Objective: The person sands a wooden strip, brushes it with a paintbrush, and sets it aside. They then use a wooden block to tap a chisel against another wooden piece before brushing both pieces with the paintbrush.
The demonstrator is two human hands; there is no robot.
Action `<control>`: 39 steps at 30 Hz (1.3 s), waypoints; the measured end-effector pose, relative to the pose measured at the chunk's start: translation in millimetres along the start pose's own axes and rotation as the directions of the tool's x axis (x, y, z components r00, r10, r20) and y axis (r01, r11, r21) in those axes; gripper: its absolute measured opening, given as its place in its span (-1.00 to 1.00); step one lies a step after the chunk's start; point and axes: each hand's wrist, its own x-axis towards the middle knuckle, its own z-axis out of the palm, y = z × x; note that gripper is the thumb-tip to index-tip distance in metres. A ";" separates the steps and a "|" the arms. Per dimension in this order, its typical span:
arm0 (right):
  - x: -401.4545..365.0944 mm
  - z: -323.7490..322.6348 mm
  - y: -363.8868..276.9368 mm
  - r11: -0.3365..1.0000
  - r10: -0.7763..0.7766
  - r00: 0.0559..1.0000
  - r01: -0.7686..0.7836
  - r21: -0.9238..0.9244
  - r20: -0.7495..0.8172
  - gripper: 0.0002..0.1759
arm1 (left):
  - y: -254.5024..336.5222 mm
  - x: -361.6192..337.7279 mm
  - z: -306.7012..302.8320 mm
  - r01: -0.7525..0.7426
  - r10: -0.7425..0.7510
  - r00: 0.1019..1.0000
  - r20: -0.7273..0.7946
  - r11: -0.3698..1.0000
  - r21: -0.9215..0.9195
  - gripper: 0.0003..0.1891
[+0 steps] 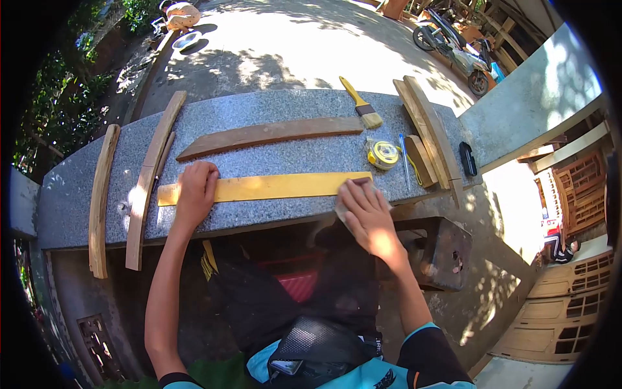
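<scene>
A flat yellowish wooden board (278, 187) lies lengthwise along the near edge of a speckled grey stone table (259, 107). Over the board's left end, my left hand (196, 191) is closed, fingers curled on the far side. At the right end, my right hand (368, 217) lies palm down, pressing a thin pale sheet (342, 211) that looks like sandpaper. Most of that sheet is hidden under the fingers. Just beyond my right hand sits a yellow tape measure (383, 155), with a blue pen (404, 159) beside it.
Wooden strips lie on the left (102, 207) and the right (433, 129); a brown board (272, 135) lies beyond the yellowish one. A paintbrush (363, 107) and a black object (467, 159) are on the table. A motorbike (457, 52) stands behind; another person (562, 249) is far right.
</scene>
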 end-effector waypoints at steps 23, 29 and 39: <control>41.4 6.5 0.7 0.988 -0.154 0.988 0.154 0.012 -0.010 -0.54 | -2.0 5.8 2.9 0.047 -0.050 0.995 0.091 0.998 0.030 -0.94; 140.6 67.9 -102.2 0.843 -0.476 0.874 0.486 0.229 -0.103 -0.59 | -12.4 4.0 0.4 0.031 -0.027 0.998 0.054 0.997 -0.069 -0.95; 73.7 -8.4 39.5 0.927 -0.296 0.946 0.252 0.279 0.128 -0.55 | -9.0 6.5 1.9 0.010 -0.009 0.999 0.032 1.000 -0.028 -0.96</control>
